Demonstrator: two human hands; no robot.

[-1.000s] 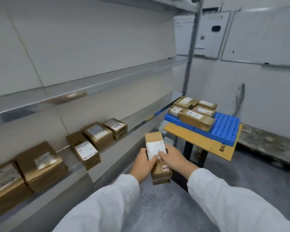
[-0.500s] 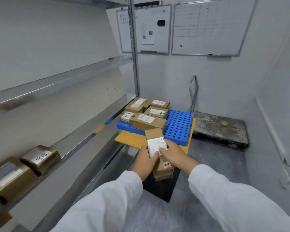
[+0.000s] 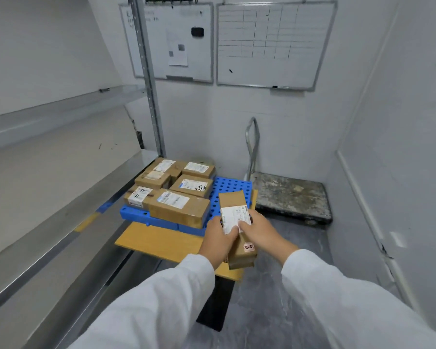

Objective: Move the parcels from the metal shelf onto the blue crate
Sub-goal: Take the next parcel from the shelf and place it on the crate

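While the left hand (image 3: 218, 239) and right hand (image 3: 261, 234) clasp the brown parcel (image 3: 232, 201) from either side, its long axis points straight away from the person — toward the bare right strip of the blue crate (image 3: 233, 188) just ahead, equally near both hands, beside the other parcels (image 3: 179, 207).

Looking down past two white sleeves (image 3: 161, 306). Held up in both hands, a narrow brown parcel (image 3: 233, 202) with a white label (image 3: 235, 219), gripped on its left side by the left hand (image 3: 218, 239) and on its right by the right hand (image 3: 261, 234). Just beyond, a blue crate (image 3: 230, 188) on a yellow board (image 3: 159, 241), with five labelled brown parcels (image 3: 179, 206) packed over its left part. To the left, a metal shelf (image 3: 61, 217). On the back wall, two whiteboards (image 3: 269, 44); below them, a worn platform cart (image 3: 290, 195) on the grey floor (image 3: 267, 298).
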